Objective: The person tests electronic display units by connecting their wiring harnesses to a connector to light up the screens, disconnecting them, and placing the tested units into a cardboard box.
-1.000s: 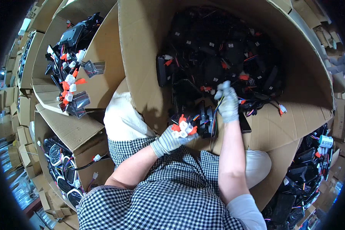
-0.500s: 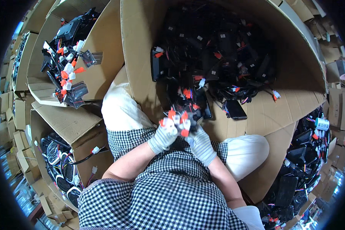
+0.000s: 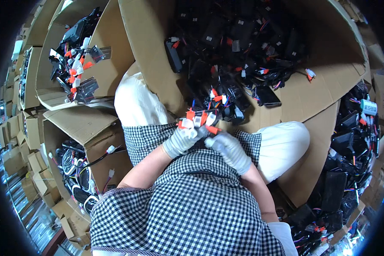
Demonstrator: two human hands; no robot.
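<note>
My left hand (image 3: 181,141), in a pale striped work glove, is closed around a bunch of red and white plug connectors (image 3: 197,121) on wires. The connectors stick up out of its grip, above my lap. Just right of the bunch is my right hand (image 3: 231,152), gloved the same way; its fingers are smeared by motion, so what they hold cannot be made out. Right beyond the bunch, black boxy modules (image 3: 234,96) with wire leads spill over the low front of a large cardboard box (image 3: 303,111).
A deep heap of black wired modules (image 3: 243,38) fills the large box. At the left stand a box (image 3: 111,30) of wired modules with red and white plugs and a lower box (image 3: 104,160) of white-rimmed parts. More black modules (image 3: 335,187) lie at the right.
My right hand has drawn slightly right and down from the connectors. My left hand keeps its grip on the bunch. The whole view has shifted a little.
</note>
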